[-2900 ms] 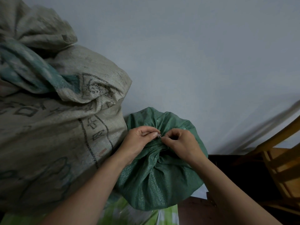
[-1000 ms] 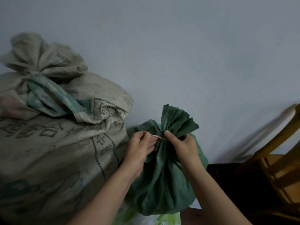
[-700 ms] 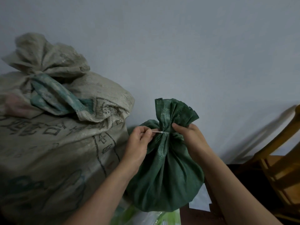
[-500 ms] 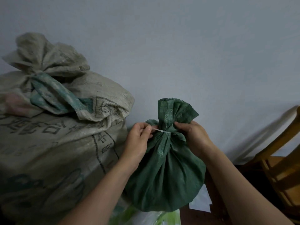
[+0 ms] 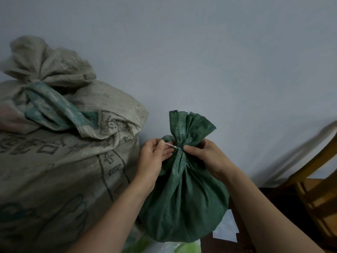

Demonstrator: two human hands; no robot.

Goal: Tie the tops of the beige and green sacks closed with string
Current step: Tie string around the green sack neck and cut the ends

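Observation:
The green sack stands upright in the middle, its top gathered into a fan of folds above a narrow neck. A thin pale string runs across that neck. My left hand pinches the string's left end between thumb and fingers. My right hand grips the neck from the right, its thumb tip pressed beside the string. The big beige sack with dark printed characters fills the left side; its top is bunched together with a teal strip hanging from it.
A plain grey wall stands behind the sacks. A wooden chair is at the right edge. White paper and a green-and-white plastic bag lie under the green sack.
The green sack's top has gone from pressed flat to an upright fan. My hands have drawn the string out across the neck, and the view has tilted down slightly.

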